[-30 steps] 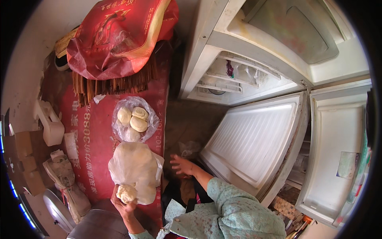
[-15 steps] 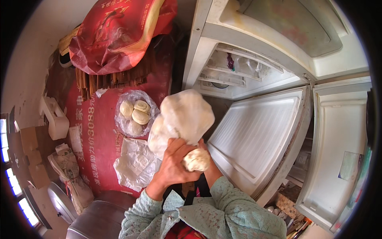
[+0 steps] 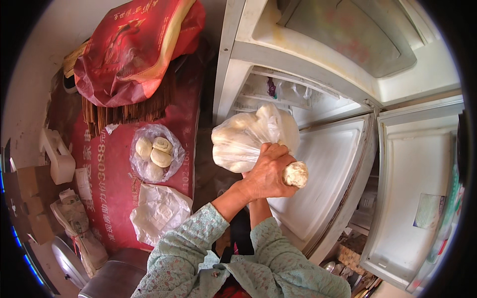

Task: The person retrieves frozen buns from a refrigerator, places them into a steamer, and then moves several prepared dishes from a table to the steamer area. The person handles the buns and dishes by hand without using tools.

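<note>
A clear plastic bag [image 3: 236, 141] packed with pale buns is held up in front of the fridge [image 3: 238, 89]. My left hand [image 3: 271, 171] is closed round the bag's gathered neck. By its little-finger side a pale, wrinkled round lump [image 3: 295, 175] sticks out; I cannot tell whether it is a bun or the bag's bunched end. My right forearm [image 3: 259, 211] comes up beneath the left wrist, and its hand is mostly hidden behind the left hand and the bag. On the red-covered surface lies an opened plastic bag [image 3: 175, 164] with several buns [image 3: 161, 151].
A crumpled white bag [image 3: 161, 211] lies near me on the red surface [image 3: 112, 184]. Behind stands a large red sack [image 3: 129, 54] over brown sticks [image 3: 124, 109]. The fridge's lower door [image 3: 323, 169] hangs open at right, beside another open door panel [image 3: 417, 188].
My hands and the held bag have moved right, toward the fridge opening. The bag's bulk has swung to the left of my fist. The whole view has shifted slightly.
</note>
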Tool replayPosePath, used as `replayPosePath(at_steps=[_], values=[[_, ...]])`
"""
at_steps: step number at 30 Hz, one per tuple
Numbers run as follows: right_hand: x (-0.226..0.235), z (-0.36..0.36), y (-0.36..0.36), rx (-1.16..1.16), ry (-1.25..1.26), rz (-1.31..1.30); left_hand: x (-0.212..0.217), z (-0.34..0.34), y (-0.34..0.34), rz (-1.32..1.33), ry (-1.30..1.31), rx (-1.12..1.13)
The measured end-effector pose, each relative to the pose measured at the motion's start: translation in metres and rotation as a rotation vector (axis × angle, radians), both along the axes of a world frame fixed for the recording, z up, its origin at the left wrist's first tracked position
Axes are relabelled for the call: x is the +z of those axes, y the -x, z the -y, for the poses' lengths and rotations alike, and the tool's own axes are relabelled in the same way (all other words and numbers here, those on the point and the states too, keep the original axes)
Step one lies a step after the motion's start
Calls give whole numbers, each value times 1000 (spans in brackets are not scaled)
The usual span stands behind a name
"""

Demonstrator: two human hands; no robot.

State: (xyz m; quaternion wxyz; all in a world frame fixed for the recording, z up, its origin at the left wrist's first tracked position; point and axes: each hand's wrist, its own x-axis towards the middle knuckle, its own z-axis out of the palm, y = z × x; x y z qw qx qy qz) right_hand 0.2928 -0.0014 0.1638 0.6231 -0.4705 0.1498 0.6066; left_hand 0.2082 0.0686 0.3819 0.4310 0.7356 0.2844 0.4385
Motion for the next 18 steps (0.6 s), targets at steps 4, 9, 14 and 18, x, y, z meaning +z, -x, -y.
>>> replayPosePath(at_steps=[4,9,14,18], values=[[-2,-32,-11,-21,13,44,-1,-20,-16,-51,-9,-13],[-4,-64,-21,-36,22,89,-3,-34,-40,-18,-33,-78],[-6,-92,-22,-27,25,108,-8,-58,-42,-84,-66,-57],[-9,-105,-28,-23,29,130,-9,-75,-49,-161,-68,-88]])
